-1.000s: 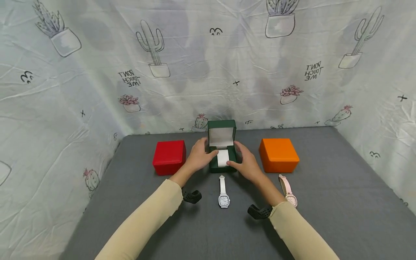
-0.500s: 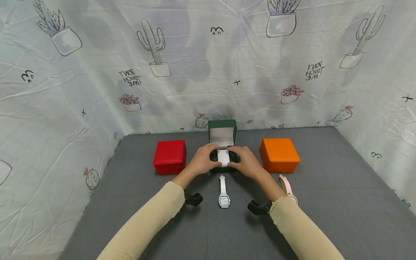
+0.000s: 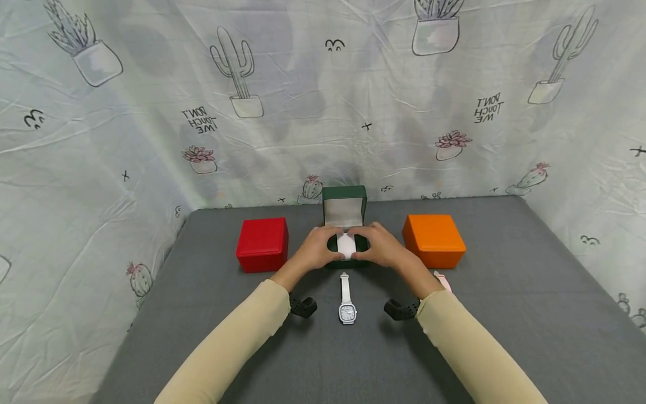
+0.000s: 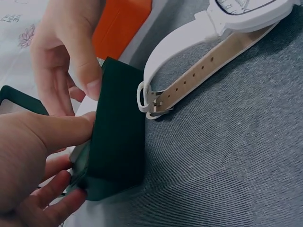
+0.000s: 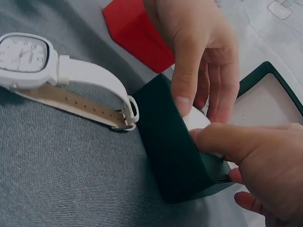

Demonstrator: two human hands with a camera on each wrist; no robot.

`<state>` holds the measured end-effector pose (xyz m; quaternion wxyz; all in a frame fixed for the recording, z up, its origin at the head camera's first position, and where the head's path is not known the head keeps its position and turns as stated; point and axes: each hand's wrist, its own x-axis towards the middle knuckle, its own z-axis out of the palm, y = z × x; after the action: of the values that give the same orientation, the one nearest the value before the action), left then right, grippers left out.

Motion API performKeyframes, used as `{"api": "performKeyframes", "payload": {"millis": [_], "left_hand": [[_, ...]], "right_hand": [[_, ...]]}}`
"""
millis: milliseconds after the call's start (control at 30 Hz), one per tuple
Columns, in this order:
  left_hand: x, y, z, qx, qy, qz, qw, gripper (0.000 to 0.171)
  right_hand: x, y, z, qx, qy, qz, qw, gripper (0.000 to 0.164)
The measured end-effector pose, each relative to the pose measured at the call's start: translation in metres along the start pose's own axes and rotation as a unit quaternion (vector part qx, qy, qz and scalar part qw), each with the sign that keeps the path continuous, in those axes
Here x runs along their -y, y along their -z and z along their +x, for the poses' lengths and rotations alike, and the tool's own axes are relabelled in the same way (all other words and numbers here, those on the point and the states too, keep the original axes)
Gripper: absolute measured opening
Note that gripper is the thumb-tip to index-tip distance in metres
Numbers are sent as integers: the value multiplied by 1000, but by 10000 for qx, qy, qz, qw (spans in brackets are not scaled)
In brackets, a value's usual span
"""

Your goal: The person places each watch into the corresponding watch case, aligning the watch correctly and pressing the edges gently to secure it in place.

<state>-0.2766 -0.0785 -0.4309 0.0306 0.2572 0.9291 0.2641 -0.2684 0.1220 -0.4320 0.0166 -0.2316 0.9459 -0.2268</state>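
Observation:
The green watch box (image 3: 345,192) stands with its lid raised, white inside, at the back middle of the table. In it sits a white cushion (image 3: 345,246). My left hand (image 3: 315,248) pinches the cushion's left side between thumb and fingers, and my right hand (image 3: 379,245) pinches its right side. Both thumbs meet at the box's front rim in the left wrist view, the left thumb (image 4: 71,130) below the right. Part of the cushion is hidden behind my fingers. Just in front of the box lies a white watch (image 3: 347,306), its strap buckled in a loop (image 5: 90,75).
A red box (image 3: 262,244) is to the left and an orange box (image 3: 434,241) to the right, both with lids down. A pink watch strap (image 3: 442,280) shows beside my right forearm, mostly covered by it. A patterned curtain (image 3: 298,84) rises behind the grey table (image 3: 323,359).
Both hands moved from the green box's sides inward onto the white cushion, fingers closing on it. My right forearm now covers most of the pink watch.

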Motion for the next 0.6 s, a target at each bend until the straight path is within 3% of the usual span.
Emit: {"api": "performKeyframes", "payload": {"millis": [300, 600], "left_hand": [[3, -1, 4, 141, -129, 214, 9996, 60], [-3, 1, 6, 449, 355, 385, 9976, 66]], "right_hand": [[-3, -4, 4, 6, -63, 210, 9998, 54], [-8, -14, 1, -354, 53, 536, 9979, 48]]}}
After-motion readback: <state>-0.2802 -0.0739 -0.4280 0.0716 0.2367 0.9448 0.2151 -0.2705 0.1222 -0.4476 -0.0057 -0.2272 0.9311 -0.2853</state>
